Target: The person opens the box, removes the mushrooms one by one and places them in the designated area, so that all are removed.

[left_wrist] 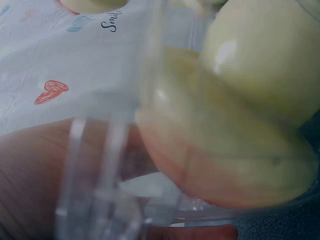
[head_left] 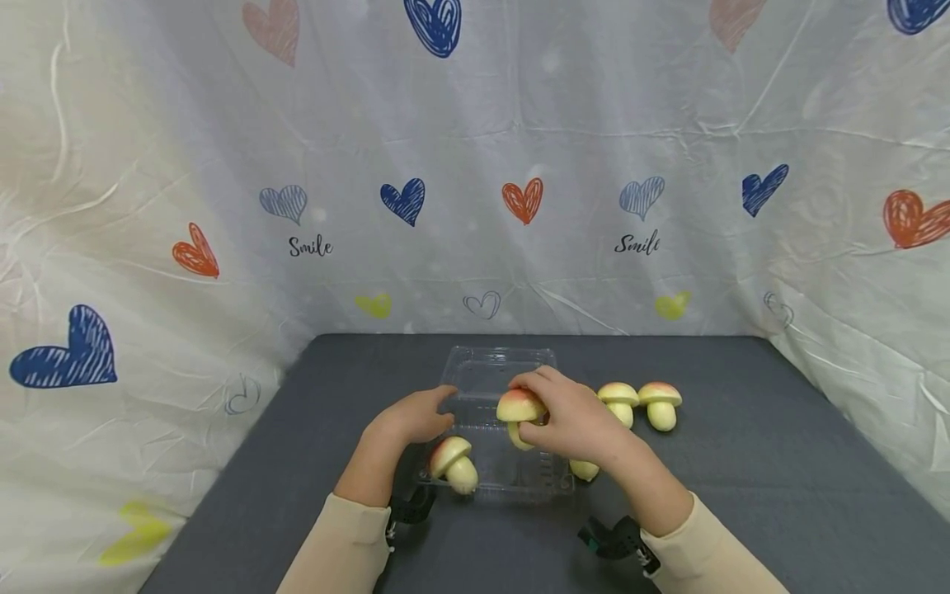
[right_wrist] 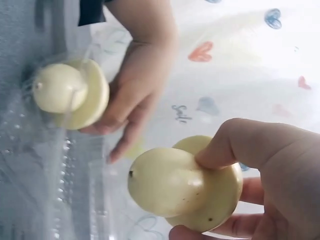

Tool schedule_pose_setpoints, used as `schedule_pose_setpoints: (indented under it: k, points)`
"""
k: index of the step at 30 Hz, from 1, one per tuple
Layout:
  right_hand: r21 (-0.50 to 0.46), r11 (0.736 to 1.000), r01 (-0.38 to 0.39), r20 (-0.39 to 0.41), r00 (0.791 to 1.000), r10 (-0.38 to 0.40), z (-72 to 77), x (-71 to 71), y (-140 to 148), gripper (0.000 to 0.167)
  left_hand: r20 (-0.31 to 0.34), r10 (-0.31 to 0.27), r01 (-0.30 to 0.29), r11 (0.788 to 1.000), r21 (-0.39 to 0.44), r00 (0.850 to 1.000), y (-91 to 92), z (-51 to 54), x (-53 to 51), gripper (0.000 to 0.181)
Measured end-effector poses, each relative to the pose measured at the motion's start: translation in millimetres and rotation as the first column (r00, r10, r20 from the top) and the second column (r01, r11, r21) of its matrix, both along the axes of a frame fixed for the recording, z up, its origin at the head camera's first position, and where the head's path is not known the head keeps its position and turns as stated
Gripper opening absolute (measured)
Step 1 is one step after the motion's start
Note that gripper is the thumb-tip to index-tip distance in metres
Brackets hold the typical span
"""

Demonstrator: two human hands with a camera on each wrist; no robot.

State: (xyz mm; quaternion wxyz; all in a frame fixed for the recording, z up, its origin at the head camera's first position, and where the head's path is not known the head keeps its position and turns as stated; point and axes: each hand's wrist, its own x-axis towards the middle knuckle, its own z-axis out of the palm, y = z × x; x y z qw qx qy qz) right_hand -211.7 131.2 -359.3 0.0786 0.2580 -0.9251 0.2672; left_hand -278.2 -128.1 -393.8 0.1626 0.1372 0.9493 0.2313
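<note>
A toy mushroom [head_left: 520, 407] with a reddish cap is pinched between the thumb and fingers of my right hand [head_left: 575, 417], above a clear plastic container [head_left: 493, 470]. In the right wrist view the thumb presses the pale stem of that mushroom [right_wrist: 165, 182]. Another mushroom [head_left: 454, 464] lies in the container's near left corner. My left hand [head_left: 416, 417] is at the container's left side, its fingers loosely extended. Through the clear wall, the left wrist view shows the cornered mushroom [left_wrist: 225, 150] large and close, with part of the left hand [left_wrist: 35, 175] behind the plastic.
Two mushrooms [head_left: 619, 403] [head_left: 660, 404] stand side by side on the dark table [head_left: 742, 462], right of the container. Part of another mushroom [head_left: 585, 469] shows under my right forearm. A white curtain [head_left: 579, 107] printed with hearts hangs behind the table.
</note>
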Motion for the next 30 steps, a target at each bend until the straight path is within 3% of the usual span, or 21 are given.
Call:
schedule_pose_setpoints:
  k: [10,20,30]
  points:
    - [0.009,1.000,-0.005,0.068,0.998,0.005,11.9,1.9,20.1,0.040,-0.004,-0.004,0.004,1.000,-0.005,1.000,-0.3,0.1,0.7,0.057]
    - [0.069,0.998,-0.003,0.071,0.997,-0.002,25.3,6.3,38.3,0.037,-0.006,-0.001,0.001,1.000,0.007,1.000,0.0,1.8,2.0,0.057]
    - [0.090,0.996,-0.006,0.139,0.990,-0.007,30.8,5.2,50.3,0.034,-0.005,0.007,-0.007,1.000,0.013,1.000,-0.3,0.8,2.1,0.058]
